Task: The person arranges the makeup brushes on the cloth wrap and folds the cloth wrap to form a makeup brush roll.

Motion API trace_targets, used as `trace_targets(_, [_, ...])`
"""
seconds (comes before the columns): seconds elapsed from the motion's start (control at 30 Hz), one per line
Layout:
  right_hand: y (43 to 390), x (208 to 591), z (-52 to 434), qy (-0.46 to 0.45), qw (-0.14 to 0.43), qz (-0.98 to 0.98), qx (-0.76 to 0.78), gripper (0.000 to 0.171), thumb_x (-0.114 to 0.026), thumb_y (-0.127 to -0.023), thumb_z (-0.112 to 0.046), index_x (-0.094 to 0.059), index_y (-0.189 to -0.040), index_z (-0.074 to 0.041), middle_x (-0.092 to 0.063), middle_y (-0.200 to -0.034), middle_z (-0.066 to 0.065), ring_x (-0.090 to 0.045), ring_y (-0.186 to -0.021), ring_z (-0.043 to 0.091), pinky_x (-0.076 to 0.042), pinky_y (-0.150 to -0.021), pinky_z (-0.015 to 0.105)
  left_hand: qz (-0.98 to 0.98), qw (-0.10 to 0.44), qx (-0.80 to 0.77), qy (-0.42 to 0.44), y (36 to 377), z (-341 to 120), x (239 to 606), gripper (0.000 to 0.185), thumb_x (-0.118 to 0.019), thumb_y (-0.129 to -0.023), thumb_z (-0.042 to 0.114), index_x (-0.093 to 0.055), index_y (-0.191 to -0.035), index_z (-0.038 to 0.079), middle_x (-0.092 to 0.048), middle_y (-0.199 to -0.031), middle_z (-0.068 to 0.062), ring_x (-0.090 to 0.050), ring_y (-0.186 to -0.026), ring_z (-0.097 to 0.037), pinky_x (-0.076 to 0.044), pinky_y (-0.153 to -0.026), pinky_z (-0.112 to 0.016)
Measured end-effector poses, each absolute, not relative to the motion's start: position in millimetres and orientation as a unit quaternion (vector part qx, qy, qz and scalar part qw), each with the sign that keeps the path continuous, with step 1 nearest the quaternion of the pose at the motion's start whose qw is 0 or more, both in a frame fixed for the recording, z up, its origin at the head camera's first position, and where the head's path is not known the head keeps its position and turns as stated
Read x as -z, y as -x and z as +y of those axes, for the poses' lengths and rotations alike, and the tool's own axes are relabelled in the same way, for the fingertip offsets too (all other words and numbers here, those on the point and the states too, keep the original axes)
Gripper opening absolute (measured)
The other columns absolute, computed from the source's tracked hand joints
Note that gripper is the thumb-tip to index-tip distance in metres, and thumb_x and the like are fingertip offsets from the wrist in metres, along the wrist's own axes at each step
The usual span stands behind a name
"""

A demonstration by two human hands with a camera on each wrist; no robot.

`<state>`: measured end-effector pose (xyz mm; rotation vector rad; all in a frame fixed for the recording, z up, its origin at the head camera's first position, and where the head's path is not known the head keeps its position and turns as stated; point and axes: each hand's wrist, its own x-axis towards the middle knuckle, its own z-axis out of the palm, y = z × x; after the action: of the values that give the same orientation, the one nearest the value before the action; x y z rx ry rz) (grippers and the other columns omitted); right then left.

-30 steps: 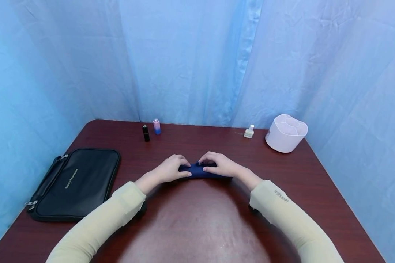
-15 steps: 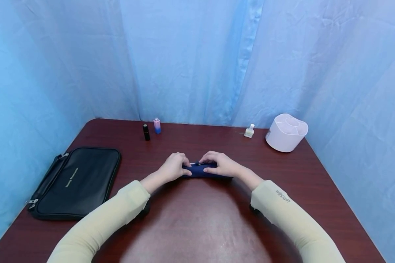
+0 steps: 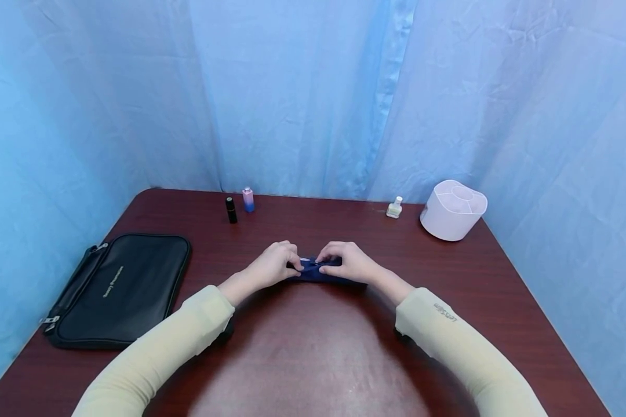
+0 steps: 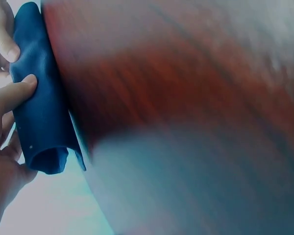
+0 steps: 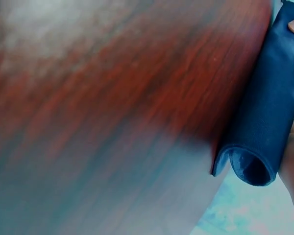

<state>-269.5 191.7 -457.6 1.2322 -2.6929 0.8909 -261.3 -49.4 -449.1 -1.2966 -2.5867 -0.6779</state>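
Observation:
A soft dark blue roll (image 3: 313, 277) lies crosswise near the middle of the table, partly covered by both hands. My left hand (image 3: 272, 266) pinches its left part, with the thumb on the near side and fingers over the top. My right hand (image 3: 356, 264) grips the roll further right in a similar way. Between the hands, a small pale strip shows along its upper edge. In the left wrist view the roll (image 4: 46, 115) has a hollow end and a loose lower edge. The right wrist view shows the roll's (image 5: 262, 117) other end, also hollow.
A black zippered case (image 3: 122, 289) lies at the left. At the back stand a black lipstick-like tube (image 3: 232, 211), a pink-and-blue bottle (image 3: 248, 200) and a small white-capped bottle (image 3: 394, 208). A white divided organizer (image 3: 451, 213) stands at the back right, near the curtain (image 3: 302, 104).
My left fingers have shifted slightly right and drawn closer to the thumb, pinching the roll's upper part. A pale strip now shows there. The right hand has barely moved.

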Motion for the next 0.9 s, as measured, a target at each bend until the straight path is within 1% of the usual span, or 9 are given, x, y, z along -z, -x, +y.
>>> trace_targets(0.13, [271.9, 458.8, 188.7, -0.394, 0.030, -0.872, -0.288, 0.010, -0.069, -0.085, -0.018, -0.069, -0.095, -0.015, -0.067, -0.093, -0.005, -0.061, -0.086, 0.008, -0.051, -0.077, 0.027, -0.875, 0.061, 0.225, 0.425, 264.0, -54.8, 446.7, 0.009, -0.079, -0.076, 0.015, -0.076, -0.085, 0.012, -0.064, -0.082, 0.001, -0.056, -0.083, -0.016, -0.050, -0.076, -0.030])
trace_targets(0.23, [273.5, 459.3, 187.3, -0.400, 0.028, -0.871, -0.284, 0.009, -0.068, -0.085, -0.016, -0.069, -0.094, -0.013, -0.067, -0.092, -0.004, -0.061, -0.083, 0.009, -0.051, -0.076, 0.027, -0.895, 0.044, 0.226, 0.382, 265.2, -59.8, 447.2, 0.018, -0.079, -0.077, 0.020, -0.076, -0.092, 0.010, -0.067, -0.090, -0.002, -0.058, -0.090, -0.019, -0.049, -0.083, -0.034])
trace_targets(0.3, [274.1, 459.4, 186.7, -0.405, 0.018, -0.871, -0.279, 0.010, -0.067, -0.086, -0.016, -0.069, -0.095, -0.013, -0.066, -0.092, -0.004, -0.061, -0.083, 0.009, -0.051, -0.077, 0.026, -0.910, 0.030, 0.228, 0.346, 265.2, -62.9, 448.3, 0.024, -0.079, -0.077, 0.025, -0.075, -0.095, 0.009, -0.068, -0.093, -0.003, -0.058, -0.091, -0.019, -0.048, -0.085, -0.035])
trace_targets(0.4, [274.7, 459.0, 186.0, -0.412, -0.001, -0.869, -0.274, 0.014, -0.064, -0.088, -0.016, -0.069, -0.100, -0.014, -0.066, -0.097, -0.004, -0.060, -0.085, 0.008, -0.051, -0.077, 0.026, -0.920, 0.013, 0.238, 0.309, 264.2, -65.5, 450.5, 0.030, -0.078, -0.078, 0.029, -0.074, -0.098, 0.007, -0.068, -0.094, -0.004, -0.060, -0.089, -0.018, -0.050, -0.083, -0.034])
trace_targets(0.53, [274.7, 459.6, 185.1, -0.414, -0.013, -0.870, -0.268, 0.018, -0.062, -0.088, -0.015, -0.070, -0.104, -0.014, -0.065, -0.100, -0.004, -0.058, -0.084, 0.008, -0.050, -0.076, 0.026, -0.922, 0.002, 0.252, 0.294, 262.7, -65.6, 452.7, 0.030, -0.077, -0.079, 0.029, -0.073, -0.099, 0.006, -0.067, -0.093, -0.005, -0.061, -0.085, -0.017, -0.053, -0.079, -0.032])
trace_targets(0.73, [271.7, 460.5, 182.1, -0.408, 0.006, -0.875, -0.259, 0.013, -0.063, -0.087, -0.014, -0.069, -0.098, -0.013, -0.064, -0.097, -0.003, -0.058, -0.083, 0.009, -0.050, -0.077, 0.025, -0.923, 0.004, 0.245, 0.295, 263.1, -66.4, 453.9, 0.027, -0.076, -0.080, 0.029, -0.074, -0.097, 0.008, -0.067, -0.092, -0.004, -0.061, -0.084, -0.016, -0.052, -0.079, -0.032])
trace_targets(0.9, [270.4, 459.5, 182.2, -0.422, 0.023, -0.871, -0.249, 0.014, -0.063, -0.089, -0.015, -0.071, -0.101, -0.011, -0.066, -0.098, 0.000, -0.062, -0.087, 0.009, -0.051, -0.078, 0.026, -0.923, -0.005, 0.246, 0.296, 264.2, -67.0, 453.4, 0.025, -0.076, -0.080, 0.029, -0.075, -0.096, 0.009, -0.067, -0.091, -0.003, -0.061, -0.085, -0.015, -0.052, -0.078, -0.032])
